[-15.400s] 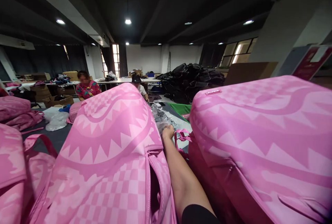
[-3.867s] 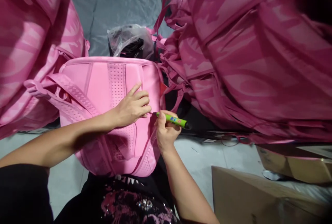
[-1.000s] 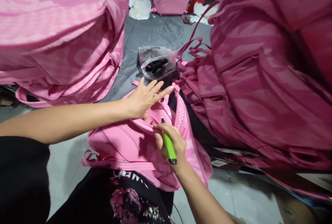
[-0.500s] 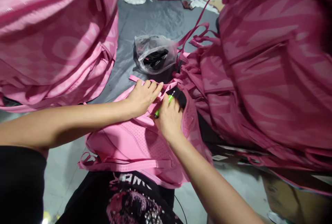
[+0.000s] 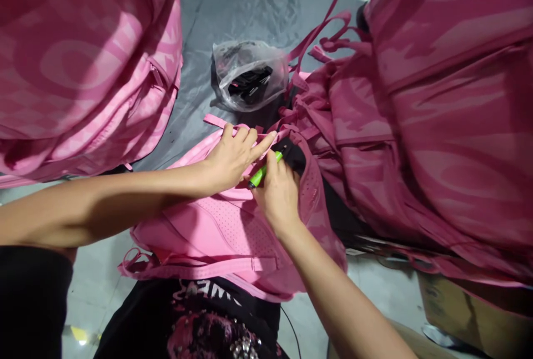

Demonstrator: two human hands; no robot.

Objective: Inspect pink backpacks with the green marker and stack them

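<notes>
A pink backpack (image 5: pixel 233 226) with a dotted back panel lies at the table's near edge, over my lap. My left hand (image 5: pixel 235 156) is closed on the bag's upper edge, by the pink straps, with its index finger stretched to the right. Close beside it, my right hand (image 5: pixel 278 190) is wrapped round a green tool (image 5: pixel 260 175) with a thin metal tip that points up and right, over the bag's dark opening (image 5: pixel 291 153). What the fingertips of my left hand pinch is hidden.
A clear plastic bag (image 5: pixel 252 76) of black pieces sits on the grey cloth (image 5: pixel 200 31) ahead. Large pink backpacks stand at the left (image 5: pixel 83 65) and right (image 5: pixel 449 115). A cardboard box (image 5: pixel 466 309) is at the lower right.
The camera view has shifted a little. The index finger of my left hand reaches further right, and the green tool lies slightly differently in my right hand.
</notes>
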